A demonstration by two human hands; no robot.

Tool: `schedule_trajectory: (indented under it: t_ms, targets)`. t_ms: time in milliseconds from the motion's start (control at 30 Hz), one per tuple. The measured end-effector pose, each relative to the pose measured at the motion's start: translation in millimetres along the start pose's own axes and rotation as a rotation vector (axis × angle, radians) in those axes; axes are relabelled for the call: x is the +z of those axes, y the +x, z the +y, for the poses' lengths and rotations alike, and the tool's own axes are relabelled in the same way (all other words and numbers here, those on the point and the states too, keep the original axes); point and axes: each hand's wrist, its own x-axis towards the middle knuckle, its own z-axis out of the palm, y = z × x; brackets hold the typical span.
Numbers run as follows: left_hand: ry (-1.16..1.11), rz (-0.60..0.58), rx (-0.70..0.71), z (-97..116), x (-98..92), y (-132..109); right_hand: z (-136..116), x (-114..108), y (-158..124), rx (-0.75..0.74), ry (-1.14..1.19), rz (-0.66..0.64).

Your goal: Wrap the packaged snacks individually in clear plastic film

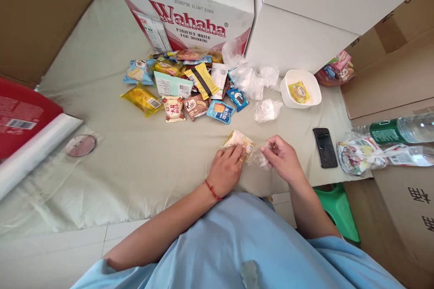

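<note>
A yellow snack packet [238, 138] wrapped in clear plastic film lies on the cloth in front of me. My left hand [226, 165], with a red string bracelet on its wrist, holds the packet down, its fingers together over the near side. Just right of it, my right hand [281, 157] pinches a crumpled length of clear plastic film [258, 159] that trails from the packet. The underside of the packet is hidden.
Loose snack packets [190, 86] pile up before a Wahaha carton [190, 13]. Bundles wrapped in film [267, 110] sit beside a white bowl [301, 99] with one yellow packet. Rightward are a phone [325, 147] and bottles [403, 129]; a film roll [37, 153] lies left.
</note>
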Motion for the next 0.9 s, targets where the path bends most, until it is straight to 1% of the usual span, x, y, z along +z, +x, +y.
schedule_trajectory:
  t_ms: [33, 100, 167, 233, 300, 400, 500, 567, 633, 700, 767, 800, 867, 900]
  targets:
    - [0.002, 0.010, 0.012, 0.1, 0.2, -0.6, -6.9, 9.3, 11.1, -0.045, -0.030, 0.035]
    - [-0.014, 0.044, 0.041, -0.7, -0.4, -2.7, -18.5, 31.0, 33.9, -0.160, -0.230, 0.090]
    - [-0.067, 0.090, 0.067, -3.9, -3.3, -7.5, -26.9, 50.9, 51.8, -0.196, -0.495, 0.056]
    - [-0.152, 0.133, 0.087, -10.8, -8.5, -16.9, -32.0, 64.4, 59.4, -0.205, -0.679, -0.013]
    - [-0.217, 0.172, 0.080, -21.7, -15.7, -31.3, -33.8, 71.1, 55.4, -0.271, -0.753, -0.047]
    - [-0.202, 0.243, -0.021, -42.6, -28.1, -58.8, -30.7, 74.5, 37.7, -0.383, -0.793, -0.027]
    - [-0.121, 0.311, -0.134, -63.2, -39.2, -86.6, -22.1, 75.7, 23.4, -0.392, -0.812, -0.007]
    - [-0.063, 0.345, -0.172, -74.6, -43.6, -103.2, -14.8, 71.1, 19.7, -0.394, -0.791, 0.009]
    - [-0.018, 0.347, -0.184, -83.5, -44.0, -117.7, -8.3, 55.3, 20.8, -0.400, -0.723, 0.056]
    - [0.013, 0.338, -0.179, -89.5, -40.3, -129.4, -4.7, 23.3, 27.3, -0.378, -0.597, 0.140]
    - [0.036, 0.329, -0.167, -92.4, -34.2, -137.1, -5.1, -24.0, 41.8, -0.302, -0.460, 0.283]
    - [0.050, 0.329, -0.162, -92.9, -31.2, -139.4, -6.7, -51.3, 52.8, -0.236, -0.421, 0.398]
    - [0.080, 0.327, -0.155, -92.6, -26.6, -141.1, -11.2, -105.7, 82.4, -0.165, -0.449, 0.665]
    - [0.090, 0.326, -0.151, -92.2, -25.3, -141.1, -13.6, -129.5, 100.2, -0.146, -0.483, 0.742]
